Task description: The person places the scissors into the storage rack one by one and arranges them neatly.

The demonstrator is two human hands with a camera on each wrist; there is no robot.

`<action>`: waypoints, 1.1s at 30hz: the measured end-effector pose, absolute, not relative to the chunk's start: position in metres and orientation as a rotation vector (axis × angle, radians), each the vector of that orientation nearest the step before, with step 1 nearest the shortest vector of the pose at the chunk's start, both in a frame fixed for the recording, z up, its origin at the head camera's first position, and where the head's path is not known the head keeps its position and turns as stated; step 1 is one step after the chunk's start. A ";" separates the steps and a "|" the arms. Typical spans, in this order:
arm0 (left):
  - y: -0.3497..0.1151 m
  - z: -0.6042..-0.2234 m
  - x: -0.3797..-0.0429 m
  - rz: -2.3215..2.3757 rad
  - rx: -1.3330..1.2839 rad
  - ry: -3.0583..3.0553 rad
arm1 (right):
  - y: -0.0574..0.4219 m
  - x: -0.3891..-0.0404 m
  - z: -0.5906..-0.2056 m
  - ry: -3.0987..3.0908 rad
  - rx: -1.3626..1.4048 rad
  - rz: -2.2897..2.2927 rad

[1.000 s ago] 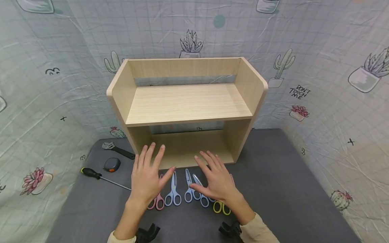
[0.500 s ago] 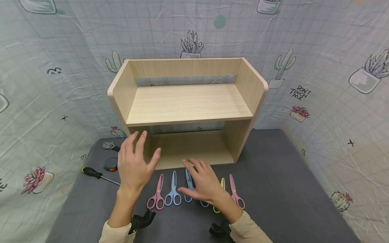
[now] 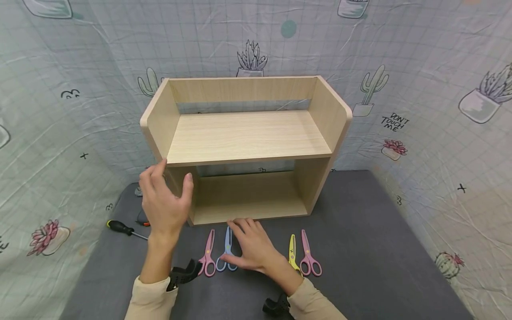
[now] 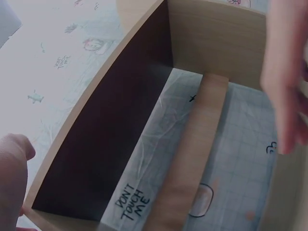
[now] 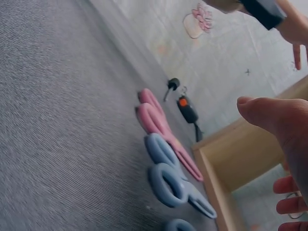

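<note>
My left hand (image 3: pixel 164 209) is raised beside the left side panel of a two-tier wooden shelf (image 3: pixel 248 135), fingers and thumb spread, holding nothing. Its fingertips overlap the panel's front edge in the head view. Low in front of the shelf, my right hand (image 3: pixel 252 246) hovers over a row of scissors, palm down with the thumb apart, also holding nothing. Left of it lie pink scissors (image 3: pixel 209 255) and blue scissors (image 3: pixel 228 249). Yellow scissors (image 3: pixel 292 253) and another pink pair (image 3: pixel 307 253) lie to its right. More blue scissors are hidden under this hand; one handle loop (image 5: pixel 179 225) shows in the right wrist view.
On the grey table (image 3: pixel 368 249), left of the shelf, lie a screwdriver (image 3: pixel 120 227) and a tape measure (image 3: pixel 142 218), partly covered by my left hand. An adjustable wrench (image 3: pixel 138 192) is mostly hidden behind it. A printed cloth (image 3: pixel 424 89) surrounds the table.
My left hand has moved left and up, from before the lower compartment to the left panel. The right hand has shifted left and slightly down, uncovering the yellow and right pink scissors.
</note>
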State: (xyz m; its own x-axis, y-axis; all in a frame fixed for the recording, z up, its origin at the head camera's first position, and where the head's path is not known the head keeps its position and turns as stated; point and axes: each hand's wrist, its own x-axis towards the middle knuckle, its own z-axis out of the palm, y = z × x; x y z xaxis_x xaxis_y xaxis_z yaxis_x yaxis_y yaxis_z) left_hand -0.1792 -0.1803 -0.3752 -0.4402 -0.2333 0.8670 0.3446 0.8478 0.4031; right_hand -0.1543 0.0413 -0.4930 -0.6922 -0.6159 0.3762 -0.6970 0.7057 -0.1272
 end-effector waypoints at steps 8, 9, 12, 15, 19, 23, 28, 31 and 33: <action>-0.185 -0.366 -0.190 -0.766 0.053 -1.889 | 0.027 -0.150 -0.506 -2.643 1.075 0.319; -0.185 -0.365 -0.191 -0.775 0.068 -1.891 | 0.025 -0.149 -0.507 -2.646 1.079 0.313; -0.187 -0.361 -0.195 -0.814 0.102 -1.899 | 0.020 -0.146 -0.512 -2.662 1.092 0.314; -0.188 -0.359 -0.199 -0.860 0.123 -1.917 | 0.015 -0.144 -0.518 -2.665 1.103 0.322; -0.189 -0.358 -0.204 -0.907 0.119 -1.930 | 0.010 -0.141 -0.526 -2.616 1.120 0.300; -0.189 -0.359 -0.208 -0.924 0.115 -1.912 | 0.005 -0.138 -0.534 -2.552 1.137 0.266; -0.189 -0.358 -0.210 -0.948 0.120 -1.878 | 0.001 -0.136 -0.544 -2.542 1.155 0.223; -0.191 -0.357 -0.211 -0.992 0.112 -1.853 | -0.001 -0.136 -0.548 -2.538 1.173 0.218; -0.191 -0.357 -0.210 -1.032 0.107 -1.841 | -0.002 -0.136 -0.549 -2.523 1.178 0.223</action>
